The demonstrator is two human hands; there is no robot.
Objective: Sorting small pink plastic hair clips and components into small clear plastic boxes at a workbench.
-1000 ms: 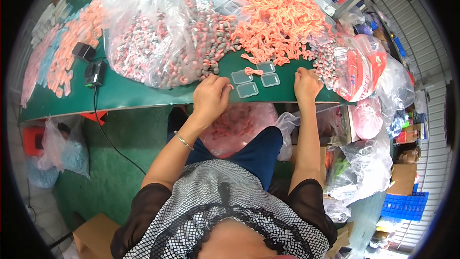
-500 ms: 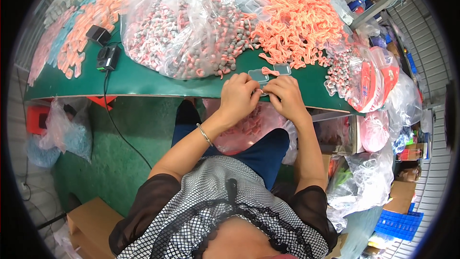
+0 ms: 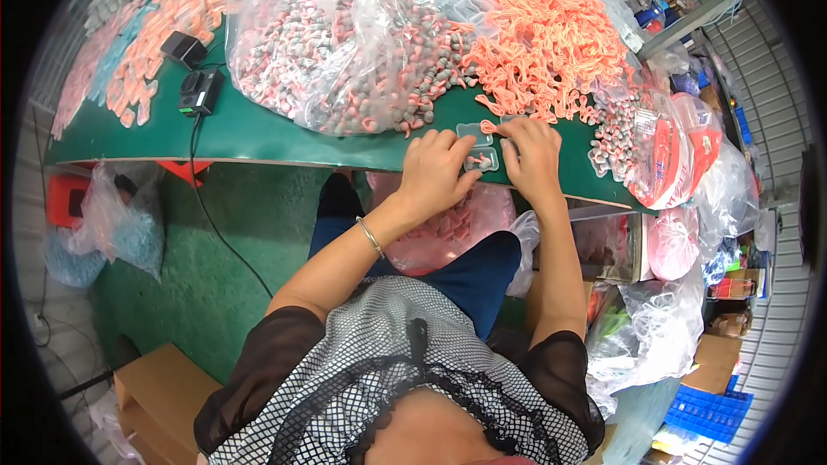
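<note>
Two hands at the near edge of a green table (image 3: 258,133), working together on a small clear plastic case (image 3: 482,159) with an orange piece inside. Left hand (image 3: 435,174) and right hand (image 3: 534,159) close side by side, fingertips pressed on the case from either side; how firm the grip, cannot tell. Second clear case (image 3: 473,131) just beyond, toward the middle. Heap of orange rubbery pieces (image 3: 551,52) near the far right edge, bag of grey-and-pink parts (image 3: 353,52) to its left. Case likely light, thin, slick and springy; best pinched at the rim corners, never squeezed flat.
</note>
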